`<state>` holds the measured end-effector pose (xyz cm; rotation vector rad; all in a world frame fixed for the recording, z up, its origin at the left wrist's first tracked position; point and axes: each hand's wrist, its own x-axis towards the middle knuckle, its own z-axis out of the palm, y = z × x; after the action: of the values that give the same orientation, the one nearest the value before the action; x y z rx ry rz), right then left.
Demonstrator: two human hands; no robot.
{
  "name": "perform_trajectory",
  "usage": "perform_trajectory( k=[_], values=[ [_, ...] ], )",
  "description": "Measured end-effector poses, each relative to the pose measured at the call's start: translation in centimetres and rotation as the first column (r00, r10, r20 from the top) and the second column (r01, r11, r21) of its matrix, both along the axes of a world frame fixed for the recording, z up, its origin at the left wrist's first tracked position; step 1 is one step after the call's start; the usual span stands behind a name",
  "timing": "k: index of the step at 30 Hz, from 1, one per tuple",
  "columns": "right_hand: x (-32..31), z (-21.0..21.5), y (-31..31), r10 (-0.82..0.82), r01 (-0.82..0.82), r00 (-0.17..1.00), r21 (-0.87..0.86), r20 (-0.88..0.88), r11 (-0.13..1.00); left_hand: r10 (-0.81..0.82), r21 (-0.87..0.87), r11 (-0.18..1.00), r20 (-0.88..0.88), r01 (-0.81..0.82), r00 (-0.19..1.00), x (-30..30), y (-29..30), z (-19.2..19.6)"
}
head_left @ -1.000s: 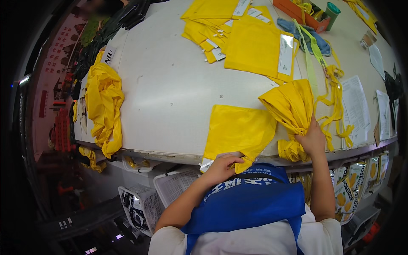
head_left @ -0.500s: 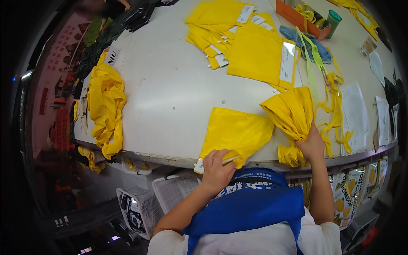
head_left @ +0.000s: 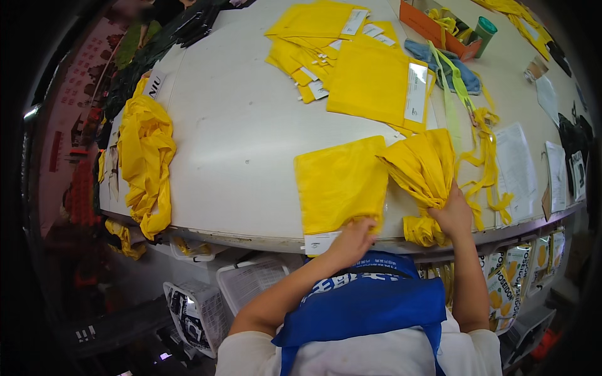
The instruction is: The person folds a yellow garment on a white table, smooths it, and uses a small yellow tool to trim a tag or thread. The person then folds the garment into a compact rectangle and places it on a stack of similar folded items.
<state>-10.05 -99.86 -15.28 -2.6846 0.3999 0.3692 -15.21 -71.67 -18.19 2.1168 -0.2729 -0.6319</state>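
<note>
At the table's near edge, a flat yellow packet [head_left: 342,182] lies with a white label strip along its near side. My left hand [head_left: 355,240] is closed on this packet's near right corner, fingers bent in a pinch. Just to the right, my right hand [head_left: 453,216] grips a bunch of gathered yellow fabric [head_left: 421,160] around its narrow neck. The upper part of the fabric fans out toward the packet, and a rolled end hangs below the fist at the table edge. My right fingertips are partly hidden by the folds.
Beyond my hands lies a pile of yellow packets [head_left: 370,81] with white labels. Crumpled yellow fabric [head_left: 147,166] sits at the left edge. Toward the right are an orange box [head_left: 433,28], a green canister [head_left: 485,31], yellow straps [head_left: 486,169] and papers [head_left: 515,163]. White baskets [head_left: 241,288] stand below.
My left hand has moved right along the packet's near edge. The packet has turned and straightened, uncovering its label strip. My right hand keeps hold of the gathered fabric.
</note>
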Motion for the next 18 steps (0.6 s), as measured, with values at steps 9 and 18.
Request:
perform_trajectory(
  k=[9, 18],
  values=[
    [0.1, -0.8, -2.5, 0.019, -0.045, 0.989, 0.179, 0.144, 0.983, -0.379, 0.319, 0.892, 0.140, 0.321, 0.915, 0.9, -2.4, -4.7],
    [0.8, 3.2, 3.3, 0.178, -0.185, 0.983, 0.210, 0.050, 0.960, -0.167, 0.243, 0.969, 0.471, 0.054, 0.866, 2.4, -0.8, -6.4]
  ],
)
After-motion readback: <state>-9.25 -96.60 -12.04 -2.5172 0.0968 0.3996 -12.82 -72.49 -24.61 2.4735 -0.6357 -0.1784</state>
